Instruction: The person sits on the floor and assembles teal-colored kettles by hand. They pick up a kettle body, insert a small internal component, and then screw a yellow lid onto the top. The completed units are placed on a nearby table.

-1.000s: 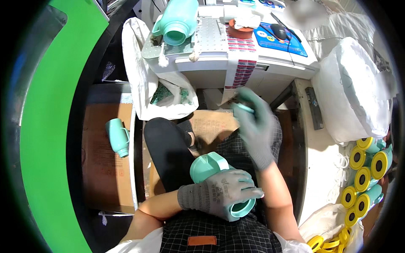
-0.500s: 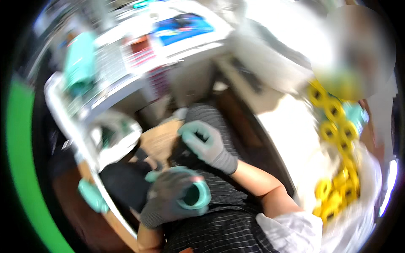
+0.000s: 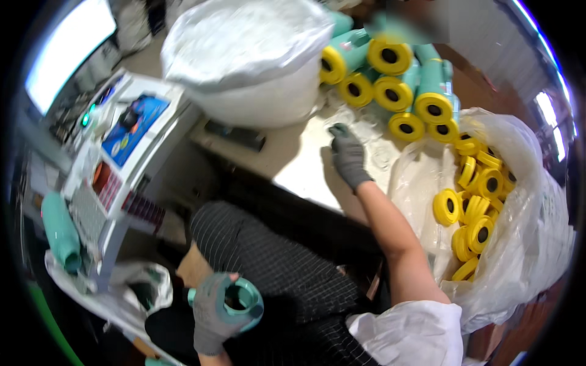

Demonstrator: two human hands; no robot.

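My left hand (image 3: pixel 215 308), in a grey glove with teal fingertips, grips a teal plastic cylinder (image 3: pixel 251 291) over my lap. The cylinder's round open mouth faces up. My right hand (image 3: pixel 351 157), gloved the same way, is stretched out over the pale tabletop (image 3: pixel 317 165). Its fingers are drawn together and curled; whatever they may hold is hidden. Thin clear rings (image 3: pixel 381 152) lie on the table just beside it. Past the right hand, several teal cylinders with yellow ring caps (image 3: pixel 394 93) are stacked, capped ends toward me.
A clear plastic bag (image 3: pixel 531 226) of loose yellow caps (image 3: pixel 479 233) stands at right. At the back is a big white sack (image 3: pixel 247 91) full of whitish pieces. A dark flat object (image 3: pixel 235 135) lies before it. Another teal cylinder (image 3: pixel 61 232) rests on the left bench (image 3: pixel 143 161).
The view has swung right. My right hand has moved from over my lap to the tabletop near the clear rings. My left hand still holds the teal cylinder low over my lap.
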